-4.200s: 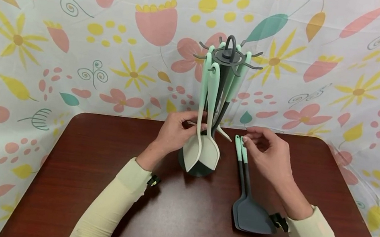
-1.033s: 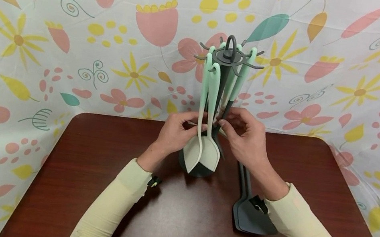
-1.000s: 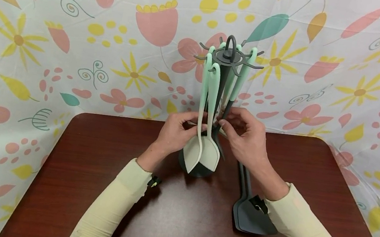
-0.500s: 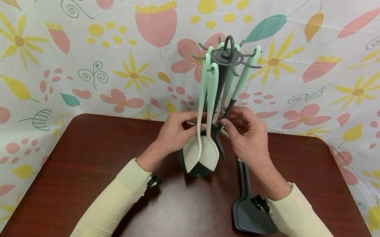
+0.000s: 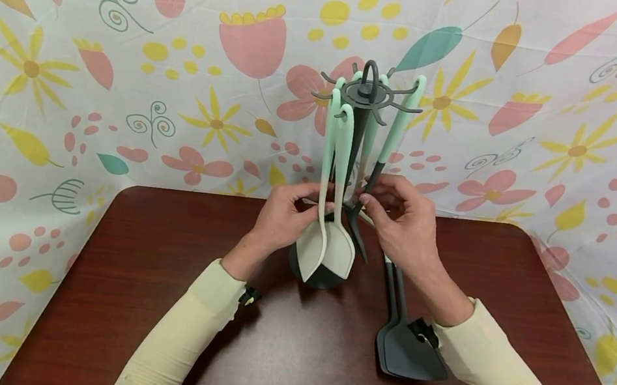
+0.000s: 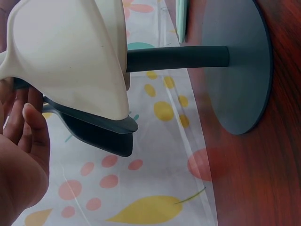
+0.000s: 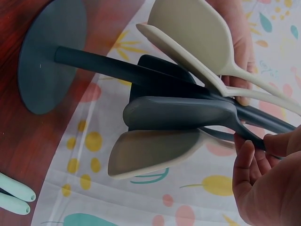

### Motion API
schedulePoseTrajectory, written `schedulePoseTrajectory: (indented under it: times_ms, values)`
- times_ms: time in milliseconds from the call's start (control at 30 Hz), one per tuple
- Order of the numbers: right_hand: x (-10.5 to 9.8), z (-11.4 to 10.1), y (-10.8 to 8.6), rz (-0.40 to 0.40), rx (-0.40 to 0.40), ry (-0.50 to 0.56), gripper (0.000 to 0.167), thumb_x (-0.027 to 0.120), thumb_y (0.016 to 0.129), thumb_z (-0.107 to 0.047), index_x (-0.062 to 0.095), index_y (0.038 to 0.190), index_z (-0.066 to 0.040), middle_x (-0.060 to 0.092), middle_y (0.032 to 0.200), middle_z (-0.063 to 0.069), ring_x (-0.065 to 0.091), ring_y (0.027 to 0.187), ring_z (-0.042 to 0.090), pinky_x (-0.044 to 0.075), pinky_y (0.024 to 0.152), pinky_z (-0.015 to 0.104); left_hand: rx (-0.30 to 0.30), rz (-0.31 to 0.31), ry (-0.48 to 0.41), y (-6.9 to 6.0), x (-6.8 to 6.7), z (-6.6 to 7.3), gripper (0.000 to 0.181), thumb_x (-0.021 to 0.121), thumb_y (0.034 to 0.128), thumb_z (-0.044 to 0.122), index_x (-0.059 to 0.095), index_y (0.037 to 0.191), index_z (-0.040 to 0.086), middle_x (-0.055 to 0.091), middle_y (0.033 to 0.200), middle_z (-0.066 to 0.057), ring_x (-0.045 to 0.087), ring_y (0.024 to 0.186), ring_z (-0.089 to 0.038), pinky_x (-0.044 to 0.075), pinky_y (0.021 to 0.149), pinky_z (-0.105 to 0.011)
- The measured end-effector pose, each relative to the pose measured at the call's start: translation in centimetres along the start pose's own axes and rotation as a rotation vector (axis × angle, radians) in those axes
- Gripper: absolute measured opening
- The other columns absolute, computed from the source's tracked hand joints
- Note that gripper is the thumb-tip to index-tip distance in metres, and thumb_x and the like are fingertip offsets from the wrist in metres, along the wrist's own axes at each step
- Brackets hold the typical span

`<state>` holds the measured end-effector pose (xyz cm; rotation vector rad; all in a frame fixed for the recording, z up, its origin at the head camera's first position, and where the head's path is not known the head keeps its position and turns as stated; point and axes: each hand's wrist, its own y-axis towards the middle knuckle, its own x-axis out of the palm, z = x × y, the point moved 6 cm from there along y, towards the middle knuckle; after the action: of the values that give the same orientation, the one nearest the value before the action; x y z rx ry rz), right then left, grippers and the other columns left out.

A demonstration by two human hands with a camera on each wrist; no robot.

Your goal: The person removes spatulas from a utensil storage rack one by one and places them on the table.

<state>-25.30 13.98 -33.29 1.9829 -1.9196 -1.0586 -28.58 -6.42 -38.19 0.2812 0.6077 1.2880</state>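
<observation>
Dark-shafted utensil pinched in right hand, thumb against fingers; left hand curled at stand pole, fingertips behind cream turners.

Mint-handled dark utensil, tilted, head down, beside the upright dark rack.

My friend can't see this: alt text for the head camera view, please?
The right hand pinches a mint-handled dark utensil at a utensil rack; the left hand reaches behind pale utensils hanging there. Two dark spatulas lie on the table.

Bright light leaves soft glare on the table.
</observation>
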Motion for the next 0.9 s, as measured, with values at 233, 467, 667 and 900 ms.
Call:
schedulePoseTrajectory:
  times_ms: [233,467,667,900]
  values:
    - [-0.17,0.19,-0.11,0.003,0.013,0.025,0.019,0.074,0.099,-0.001,0.072,0.117,0.0,0.076,0.1,0.01,0.074,0.085,0.014,0.053,0.069,0.02,-0.002,-0.002,0.008,-0.07,-0.01,0.03,0.026,0.081,0.0968,0.015,0.081,0.123,0.013,0.082,0.102,-0.002,0.077,0.09,-0.013,0.059,0.07,-0.03]
    - [-0.34,0.48,-0.33,0.004,0.017,0.063,0.018,0.074,0.098,0.001,0.073,0.117,-0.002,0.078,0.1,0.012,0.076,0.084,0.017,0.053,0.067,0.021,-0.003,0.0,0.011,-0.05,0.03,-0.03,0.026,0.081,0.0971,0.016,0.081,0.123,0.014,0.082,0.102,-0.002,0.077,0.089,-0.015,0.058,0.069,-0.03]
    - [-0.49,0.62,-0.47,0.006,0.015,0.07,0.019,0.073,0.098,0.001,0.074,0.117,-0.002,0.077,0.1,0.012,0.075,0.084,0.019,0.054,0.068,0.021,0.004,0.002,0.027,-0.04,0.03,-0.01,0.026,0.081,0.0968,0.016,0.081,0.123,0.013,0.082,0.102,-0.001,0.077,0.09,-0.012,0.059,0.07,-0.03]
    - [-0.63,0.67,-0.49,0.002,0.009,0.057,0.018,0.074,0.098,0.003,0.074,0.116,-0.002,0.078,0.098,0.013,0.073,0.075,0.024,0.053,0.064,0.02,0.011,0.001,0.028,0.03,-0.02,0.01,0.027,0.081,0.0968,0.015,0.08,0.123,0.012,0.082,0.103,-0.002,0.076,0.092,-0.011,0.06,0.074,-0.031]
